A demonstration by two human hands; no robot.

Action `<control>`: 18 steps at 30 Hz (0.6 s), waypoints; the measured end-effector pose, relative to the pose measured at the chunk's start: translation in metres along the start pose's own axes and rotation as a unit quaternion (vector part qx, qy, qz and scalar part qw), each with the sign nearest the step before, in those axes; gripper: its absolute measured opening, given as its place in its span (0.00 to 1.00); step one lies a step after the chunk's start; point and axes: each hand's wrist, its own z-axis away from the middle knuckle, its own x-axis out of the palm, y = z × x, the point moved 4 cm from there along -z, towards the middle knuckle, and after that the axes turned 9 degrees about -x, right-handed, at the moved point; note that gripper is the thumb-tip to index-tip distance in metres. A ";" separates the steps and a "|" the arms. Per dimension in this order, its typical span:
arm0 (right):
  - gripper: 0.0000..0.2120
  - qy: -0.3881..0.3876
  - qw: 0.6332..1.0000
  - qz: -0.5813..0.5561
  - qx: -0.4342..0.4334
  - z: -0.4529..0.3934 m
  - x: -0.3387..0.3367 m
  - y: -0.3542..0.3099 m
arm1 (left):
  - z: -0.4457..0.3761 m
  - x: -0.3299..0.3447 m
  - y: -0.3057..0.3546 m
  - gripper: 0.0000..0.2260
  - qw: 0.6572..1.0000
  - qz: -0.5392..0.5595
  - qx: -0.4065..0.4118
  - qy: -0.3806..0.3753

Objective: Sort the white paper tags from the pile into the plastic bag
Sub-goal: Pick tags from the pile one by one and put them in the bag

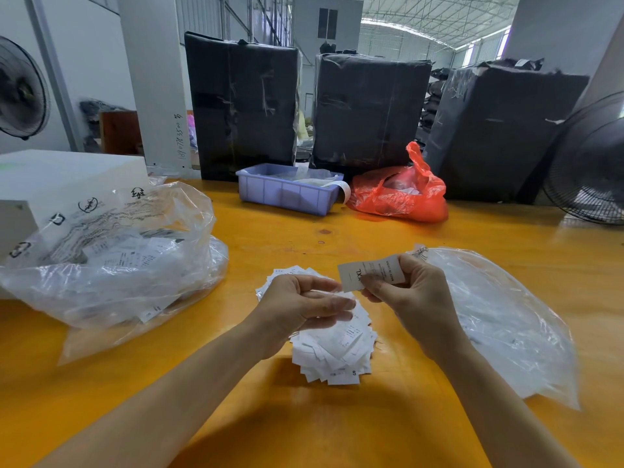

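A heap of white paper tags (334,349) lies on the orange table (304,427) in front of me. My right hand (412,298) pinches one white tag (368,273) marked "XXL" between thumb and fingers, held just above the heap. My left hand (304,309) hovers over the heap with fingers extended toward that tag; whether it holds any tags I cannot tell. A flat clear plastic bag (506,325) lies to the right of my right hand. A larger crumpled clear bag (111,261) holding many tags sits on the left.
A blue plastic bin (287,194) and a red plastic bag (401,194) stand at the table's far side, before black wrapped bales (243,103). A white box (50,177) is at far left. A fan (594,163) stands at the right edge.
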 end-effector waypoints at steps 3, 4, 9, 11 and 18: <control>0.06 0.003 1.000 -0.004 -0.002 0.000 0.000 0.000 | 0.000 0.000 -0.001 0.21 1.000 -0.006 -0.001 -0.003; 0.06 0.003 1.000 -0.006 -0.002 0.000 0.000 0.000 | 0.000 0.000 -0.001 0.21 1.000 -0.008 -0.002 -0.005; 0.05 -0.002 1.000 -0.014 -0.004 0.001 0.000 -0.001 | -0.001 0.001 -0.002 0.19 1.000 -0.005 -0.015 -0.021; 0.05 -0.003 1.000 -0.014 -0.004 0.001 0.000 -0.001 | 0.000 0.001 -0.001 0.19 0.999 0.003 -0.019 -0.031; 0.05 -0.004 1.000 -0.023 -0.008 0.001 0.001 -0.004 | 0.001 0.003 -0.002 0.19 0.997 0.028 -0.040 -0.063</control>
